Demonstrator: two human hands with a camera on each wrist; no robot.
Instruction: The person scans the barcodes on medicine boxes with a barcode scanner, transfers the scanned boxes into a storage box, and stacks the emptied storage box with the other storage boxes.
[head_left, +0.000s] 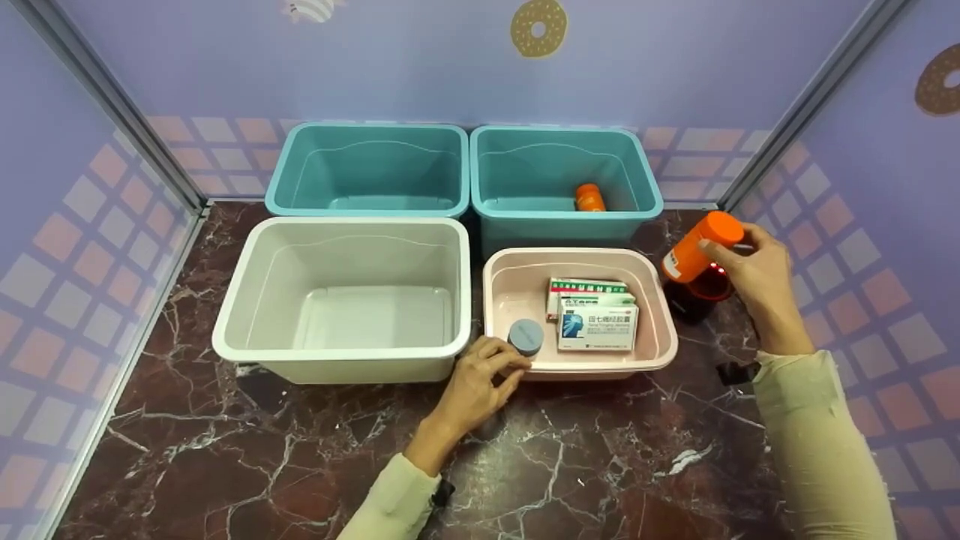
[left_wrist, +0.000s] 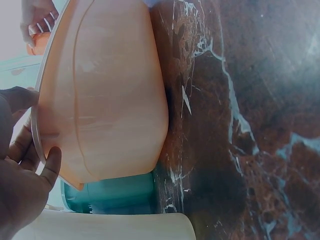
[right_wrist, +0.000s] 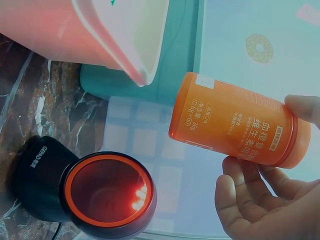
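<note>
My right hand holds an orange pill bottle between thumb and fingers, tilted, its cap toward the palm. Below the bottle stands a black barcode scanner, its round window ringed in orange and glowing red. In the right wrist view the bottle's printed label shows. At the front left corner of the pink bin, my left hand pinches the rim. Inside that bin are several medicine boxes and a round grey-blue lid or container, close by the left fingertips.
A white bin stands left of the pink one. Behind them are two teal bins, the left one and the right one, which contains another orange bottle. Patterned walls enclose the marbled tabletop on three sides.
</note>
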